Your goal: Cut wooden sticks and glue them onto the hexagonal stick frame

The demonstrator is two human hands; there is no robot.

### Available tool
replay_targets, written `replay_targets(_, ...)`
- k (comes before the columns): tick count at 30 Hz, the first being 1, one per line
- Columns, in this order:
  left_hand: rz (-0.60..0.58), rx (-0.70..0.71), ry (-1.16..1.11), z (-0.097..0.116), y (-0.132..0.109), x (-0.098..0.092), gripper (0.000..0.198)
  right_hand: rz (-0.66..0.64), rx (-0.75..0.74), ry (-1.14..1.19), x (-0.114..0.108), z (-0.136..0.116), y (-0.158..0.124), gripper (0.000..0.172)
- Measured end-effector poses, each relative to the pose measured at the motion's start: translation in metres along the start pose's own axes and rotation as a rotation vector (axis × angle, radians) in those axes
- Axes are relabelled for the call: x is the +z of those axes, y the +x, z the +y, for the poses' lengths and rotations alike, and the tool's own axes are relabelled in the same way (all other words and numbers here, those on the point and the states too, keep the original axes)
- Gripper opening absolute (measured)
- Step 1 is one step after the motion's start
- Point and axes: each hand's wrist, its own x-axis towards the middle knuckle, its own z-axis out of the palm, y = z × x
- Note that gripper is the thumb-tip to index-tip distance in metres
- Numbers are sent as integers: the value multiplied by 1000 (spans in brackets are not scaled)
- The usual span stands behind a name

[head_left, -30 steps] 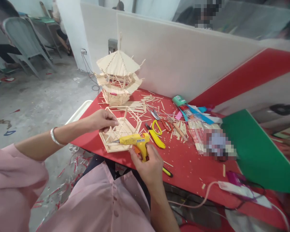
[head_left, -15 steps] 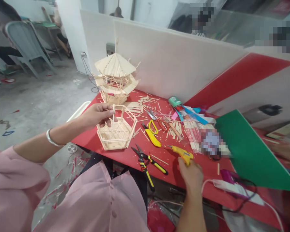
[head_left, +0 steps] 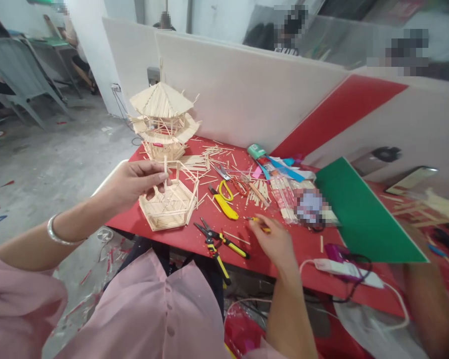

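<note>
My left hand (head_left: 145, 178) pinches a short upright wooden stick (head_left: 165, 169) above the rear left part of a six-sided stick frame (head_left: 168, 207). The frame rests at the left front of the red table (head_left: 134, 217). On the right, my right hand (head_left: 273, 239) is closed around a yellow glue gun (head_left: 264, 227), mostly hidden by the fingers, its tip pointing left. Black and yellow pliers (head_left: 219, 244) lie open between the hands. A yellow cutter (head_left: 226, 206) and yellow-handled scissors (head_left: 224, 184) are behind them.
A tiered stick pagoda (head_left: 162, 119) stands at the back left. Loose sticks (head_left: 194, 163) and packets (head_left: 284, 199) lie behind the tools. A green board (head_left: 366, 214) stands at the right, near a power strip (head_left: 344, 271). Another person's blurred arm (head_left: 430, 284) is at the far right.
My right hand has moved toward the frame and turned, so its fingers now cover most of the glue gun. The view has shifted right. My left hand still holds the stick over the frame.
</note>
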Motion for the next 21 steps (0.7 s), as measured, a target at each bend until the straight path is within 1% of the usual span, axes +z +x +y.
replay_targets(1, 1, 26, 25, 1, -1, 3, 19, -67, -39, 78, 0, -13, 7, 46)
replay_targets(2, 7, 53, 52, 3, -2, 6, 18, -130, -77, 93, 1, -26, 16, 44)
replay_targets(4, 37, 106, 99, 6, -4, 11, 16, -254, -123, -27, 5, -49, 36, 39)
replay_targets(5, 49, 128, 116, 8, -5, 13, 15, -281, -129, -70, 9, -57, 48, 37)
replay_targets(7, 58, 163, 137, 11, -7, 16, 14, -291, -118, -138, 17, -69, 74, 35)
replay_targets(11, 57, 208, 176, 13, -11, 20, 15, -277, -55, -287, 39, -75, 124, 46)
replay_targets(14, 48, 241, 246, 12, -13, 23, 17, -326, -9, -382, 53, -75, 151, 45)
replay_targets(17, 64, 267, 309, 11, -10, 25, 17, -324, 4, -445, 59, -75, 165, 48)
replay_targets(21, 97, 267, 314, 9, -3, 25, 17, -284, 13, -478, 58, -69, 168, 51)
